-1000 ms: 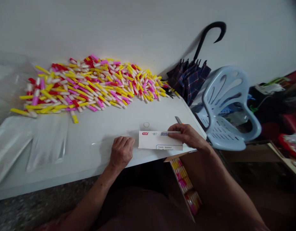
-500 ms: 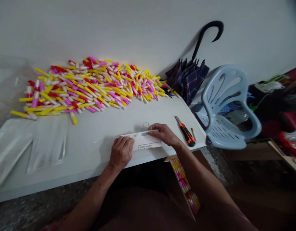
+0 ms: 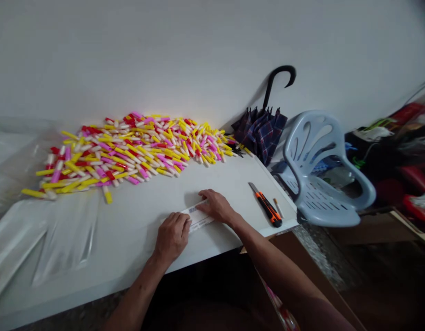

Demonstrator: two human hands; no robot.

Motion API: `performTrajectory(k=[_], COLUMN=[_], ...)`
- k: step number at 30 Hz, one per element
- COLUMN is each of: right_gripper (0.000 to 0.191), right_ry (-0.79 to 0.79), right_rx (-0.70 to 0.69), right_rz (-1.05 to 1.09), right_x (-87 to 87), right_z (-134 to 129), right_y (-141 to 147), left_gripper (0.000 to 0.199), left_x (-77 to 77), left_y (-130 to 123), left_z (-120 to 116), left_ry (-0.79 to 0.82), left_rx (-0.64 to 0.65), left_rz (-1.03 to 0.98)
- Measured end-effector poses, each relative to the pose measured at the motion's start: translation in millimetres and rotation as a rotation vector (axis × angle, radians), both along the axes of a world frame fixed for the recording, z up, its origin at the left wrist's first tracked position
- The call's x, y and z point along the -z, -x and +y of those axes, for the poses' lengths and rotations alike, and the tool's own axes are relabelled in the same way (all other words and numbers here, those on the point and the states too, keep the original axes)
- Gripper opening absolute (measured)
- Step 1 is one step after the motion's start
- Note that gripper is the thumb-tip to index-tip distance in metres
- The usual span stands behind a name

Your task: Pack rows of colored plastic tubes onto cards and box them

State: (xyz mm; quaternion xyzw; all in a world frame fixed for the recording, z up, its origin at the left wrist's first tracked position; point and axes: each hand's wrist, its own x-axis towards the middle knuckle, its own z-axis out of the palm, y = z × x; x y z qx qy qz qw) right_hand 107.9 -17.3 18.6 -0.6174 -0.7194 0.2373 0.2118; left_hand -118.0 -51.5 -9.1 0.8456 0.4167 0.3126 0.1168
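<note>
A narrow white printed card (image 3: 198,217) lies on the white tabletop (image 3: 136,230), pinched between my hands, with a barcode-like mark at its far end. My left hand (image 3: 172,236) rests on its near left end with the fingers curled over it. My right hand (image 3: 215,207) presses on its right end and hides part of it. Farther up the table lies a large heap of tubes (image 3: 129,151) with yellow, pink, red and white parts. Neither hand touches the heap.
An orange-and-black utility knife (image 3: 267,210) and a small tan stick (image 3: 278,208) lie near the table's right edge. A folded plaid umbrella (image 3: 261,135) and a pale blue chair (image 3: 319,170) stand beyond. Clear plastic sheets (image 3: 43,243) cover the table's left side.
The card looks narrower, as if folded, and my right hand has moved left toward my left hand. The view has tilted upward, so the box below the table mostly left the frame.
</note>
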Motion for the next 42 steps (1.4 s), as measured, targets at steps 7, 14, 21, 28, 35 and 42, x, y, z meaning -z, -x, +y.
performTrajectory(k=[7, 14, 21, 28, 35, 42], right_gripper=[0.031, 0.026, 0.029, 0.029, 0.018, 0.020], right_ry=[-0.065, 0.020, 0.027, 0.144, 0.191, 0.219], right_rx=[0.329, 0.466, 0.432, 0.056, -0.156, -0.237], right_rz=[-0.128, -0.188, -0.166, -0.075, -0.355, 0.089], right_x=[-15.9, -13.6, -20.1, -56.2, -54.2, -33.5], right_z=[84, 155, 99, -17, -23, -17], right_y=[-35, -31, -49, -59, -35, -3], left_gripper=[0.019, 0.020, 0.017, 0.020, 0.020, 0.020], left_x=[-0.7, 4.6, 2.8, 0.0, 0.5, 0.7], left_y=[-7, -9, -7, -7, -6, -4], left_z=[5, 3, 3, 4, 2, 1], left_ry=[0.062, -0.019, 0.010, 0.037, 0.018, 0.004], left_rx=[-0.019, -0.047, -0.039, -0.024, -0.022, -0.030], left_rz=[0.064, 0.014, -0.016, -0.083, -0.144, -0.153])
